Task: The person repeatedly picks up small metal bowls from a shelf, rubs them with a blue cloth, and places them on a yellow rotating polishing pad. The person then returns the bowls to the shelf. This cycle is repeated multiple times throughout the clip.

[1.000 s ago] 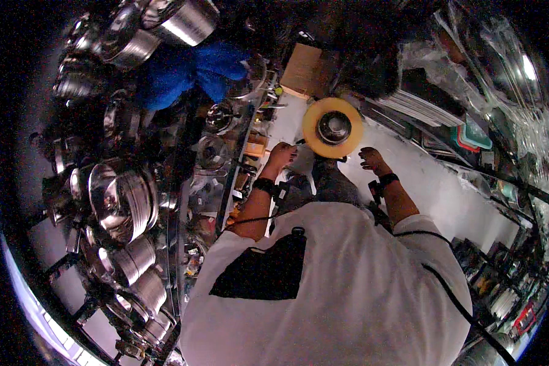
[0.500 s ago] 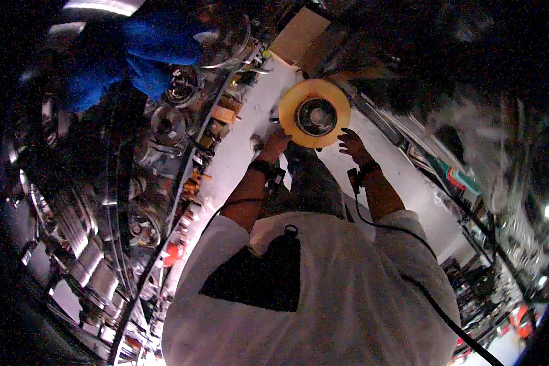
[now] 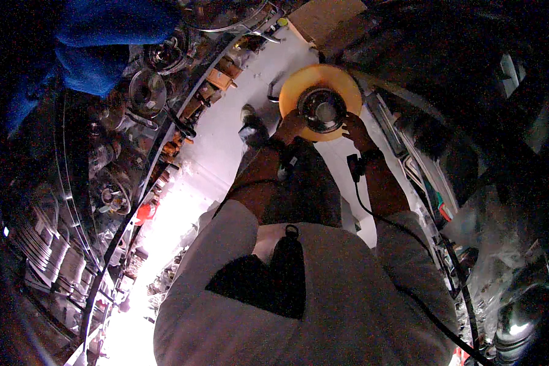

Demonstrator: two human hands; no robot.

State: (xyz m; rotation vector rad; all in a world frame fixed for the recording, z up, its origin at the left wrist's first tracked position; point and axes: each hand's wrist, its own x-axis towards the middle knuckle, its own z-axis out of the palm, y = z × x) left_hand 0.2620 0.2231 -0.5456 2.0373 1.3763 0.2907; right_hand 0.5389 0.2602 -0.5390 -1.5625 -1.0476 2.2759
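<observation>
In front of me stands a yellow, round-topped piece like a stool or broad disc (image 3: 299, 79). At its middle sits a dark, shiny round metal dish (image 3: 328, 111), whose exact kind I cannot make out. My left hand (image 3: 291, 127) is at the dish's left edge, its fingers bent against the rim. At the right edge my right hand (image 3: 357, 131) has its fingers curled onto the rim. Both wrists carry dark bands, and a black cable (image 3: 363, 204) runs along my right arm.
A pale floor strip (image 3: 216, 137) runs between crowded shelves. Metal pans (image 3: 147, 93) and small boxes (image 3: 219, 78) line the left side. A cardboard box (image 3: 326, 24) lies at the far end. Blue cloth (image 3: 113, 24) shows at upper left, clear plastic wrapping (image 3: 494, 238) at right.
Both hands have moved inward from the yellow piece's near edge to the metal dish's sides. The yellow piece looks slightly larger, and the view has shifted.
</observation>
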